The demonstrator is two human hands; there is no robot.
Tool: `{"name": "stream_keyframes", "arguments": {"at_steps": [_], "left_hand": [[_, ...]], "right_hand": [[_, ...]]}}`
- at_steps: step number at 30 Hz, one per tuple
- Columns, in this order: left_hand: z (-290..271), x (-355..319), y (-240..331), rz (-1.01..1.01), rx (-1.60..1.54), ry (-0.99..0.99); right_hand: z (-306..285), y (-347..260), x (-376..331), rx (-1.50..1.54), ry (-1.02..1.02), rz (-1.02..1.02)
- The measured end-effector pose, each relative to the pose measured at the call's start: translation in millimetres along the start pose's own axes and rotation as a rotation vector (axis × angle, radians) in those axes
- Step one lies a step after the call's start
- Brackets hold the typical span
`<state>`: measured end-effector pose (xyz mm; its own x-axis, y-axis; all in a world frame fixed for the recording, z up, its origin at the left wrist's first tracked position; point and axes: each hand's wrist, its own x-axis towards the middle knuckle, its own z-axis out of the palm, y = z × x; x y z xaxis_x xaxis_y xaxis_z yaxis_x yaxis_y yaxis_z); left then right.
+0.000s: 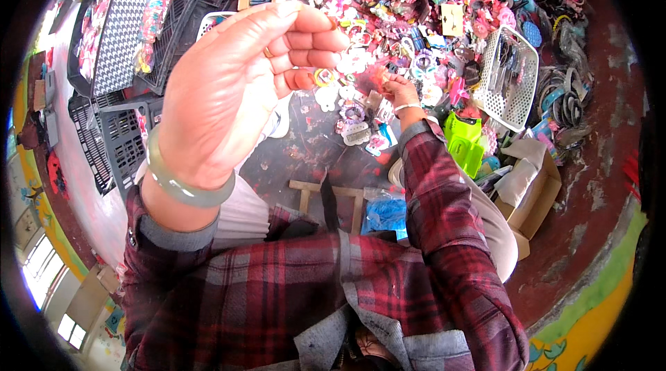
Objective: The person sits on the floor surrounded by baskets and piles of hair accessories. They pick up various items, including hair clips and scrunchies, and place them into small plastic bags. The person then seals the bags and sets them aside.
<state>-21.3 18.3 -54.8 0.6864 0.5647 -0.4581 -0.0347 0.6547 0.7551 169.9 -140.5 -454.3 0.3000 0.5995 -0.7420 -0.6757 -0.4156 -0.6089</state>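
Observation:
My left hand (236, 73) is raised close to the camera, palm facing right and fingers loosely curved. Nothing shows in its palm, and a jade-coloured bangle (184, 180) circles the wrist. Farther off, my right hand (402, 91) reaches over a wide heap of hair accessories (423, 45). Its fingers are pinched together at a fluffy orange-pink hair ornament (379, 75), which looks held, though the fingertips are small and partly hidden. Below that hand lie several hair clips on cards (356, 134) and a round purple hair tie (352, 113).
A white perforated basket (510, 80) with thin items stands right of the heap, near a lime-green plastic container (463, 143). An open cardboard box (534, 197) sits by my right knee. Grey crates (128, 135) stand left. Between my legs are a wooden frame (326, 187) and a blue plastic packet (385, 215).

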Motion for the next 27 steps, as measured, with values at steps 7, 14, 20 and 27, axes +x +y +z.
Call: {"name": "stream_keyframes", "arguments": {"at_steps": [7,14,20,27], "left_hand": [[-10,2,-2,0.003,0.000,0.031],[-19,6,-14,-0.001,0.043,0.089],[-17,12,-28,-0.050,0.192,0.147],[-26,25,-42,-0.050,0.324,0.070]], "right_hand": [[53,-74,-44,0.467,-0.481,-0.002],[85,-117,-67,0.401,-0.676,-0.103],[120,-156,-109,0.287,-0.963,-0.090],[146,-183,-149,0.111,-0.840,-0.150]]}}
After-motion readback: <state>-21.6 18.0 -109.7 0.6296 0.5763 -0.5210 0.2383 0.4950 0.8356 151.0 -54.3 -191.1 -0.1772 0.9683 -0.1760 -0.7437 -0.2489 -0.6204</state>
